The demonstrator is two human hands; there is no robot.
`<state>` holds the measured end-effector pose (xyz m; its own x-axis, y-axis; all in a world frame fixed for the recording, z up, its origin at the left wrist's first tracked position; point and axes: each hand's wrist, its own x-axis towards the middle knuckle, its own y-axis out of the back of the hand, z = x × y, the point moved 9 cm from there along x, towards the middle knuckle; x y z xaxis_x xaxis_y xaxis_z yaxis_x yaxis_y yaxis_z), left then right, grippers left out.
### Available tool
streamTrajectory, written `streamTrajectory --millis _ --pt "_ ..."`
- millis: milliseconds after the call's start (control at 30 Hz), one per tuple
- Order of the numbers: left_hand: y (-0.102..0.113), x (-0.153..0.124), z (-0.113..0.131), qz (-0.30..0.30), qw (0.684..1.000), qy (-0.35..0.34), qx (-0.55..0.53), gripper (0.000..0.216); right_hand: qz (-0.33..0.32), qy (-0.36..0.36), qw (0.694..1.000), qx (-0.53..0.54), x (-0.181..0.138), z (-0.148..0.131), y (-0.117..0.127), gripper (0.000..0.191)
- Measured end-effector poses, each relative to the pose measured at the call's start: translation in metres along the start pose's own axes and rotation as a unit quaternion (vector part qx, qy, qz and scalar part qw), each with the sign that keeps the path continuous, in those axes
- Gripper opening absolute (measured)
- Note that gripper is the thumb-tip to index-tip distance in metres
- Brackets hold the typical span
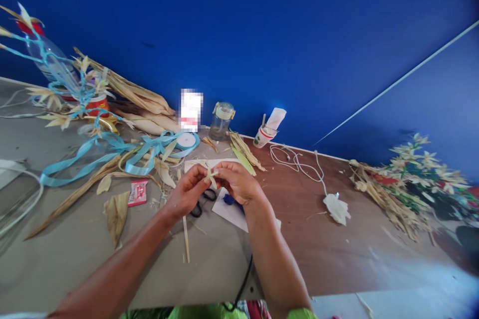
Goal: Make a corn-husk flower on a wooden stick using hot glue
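My left hand (187, 190) and my right hand (238, 182) meet above the table, both pinching a small pale strip of dried corn husk (210, 176) between their fingertips. Under the hands lie black-handled scissors (202, 203) and a white sheet of paper (231, 209). A thin wooden stick (186, 240) lies on the table just below my left hand.
Light blue ribbon (112, 152) and its spool (186, 140) trail across the left. Dried husks (136, 97), a glass jar (220, 120), a paper cup (264, 135), a white cable (299, 162) and a husk-flower bunch (407, 179) sit along the blue wall.
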<state>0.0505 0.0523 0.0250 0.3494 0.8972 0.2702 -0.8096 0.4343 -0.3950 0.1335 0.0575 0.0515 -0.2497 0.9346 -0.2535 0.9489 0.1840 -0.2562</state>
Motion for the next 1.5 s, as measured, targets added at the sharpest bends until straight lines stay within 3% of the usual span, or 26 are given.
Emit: streamTrajectory --millis 233,567,867,1267,1500 --pt "0.002 -0.001 -0.003 0.002 1.0 0.017 0.01 0.014 -0.008 0.004 1.0 -0.019 -0.003 -0.004 -0.002 0.012" --pt "0.008 0.0 0.003 0.062 0.998 0.012 0.013 0.018 0.013 0.032 0.999 -0.029 -0.003 -0.011 0.009 0.026" --pt "0.008 0.0 0.005 0.069 0.998 0.012 -0.006 0.016 0.002 0.029 0.999 -0.04 -0.002 -0.008 0.004 0.026" --pt "-0.006 0.002 0.003 0.022 0.991 0.037 -0.129 0.018 0.015 0.014 1.0 -0.019 0.0 -0.004 0.005 0.026" --pt "-0.004 0.002 -0.004 0.052 0.983 0.072 -0.16 0.017 0.02 0.014 1.0 0.01 0.007 0.004 0.009 0.026"
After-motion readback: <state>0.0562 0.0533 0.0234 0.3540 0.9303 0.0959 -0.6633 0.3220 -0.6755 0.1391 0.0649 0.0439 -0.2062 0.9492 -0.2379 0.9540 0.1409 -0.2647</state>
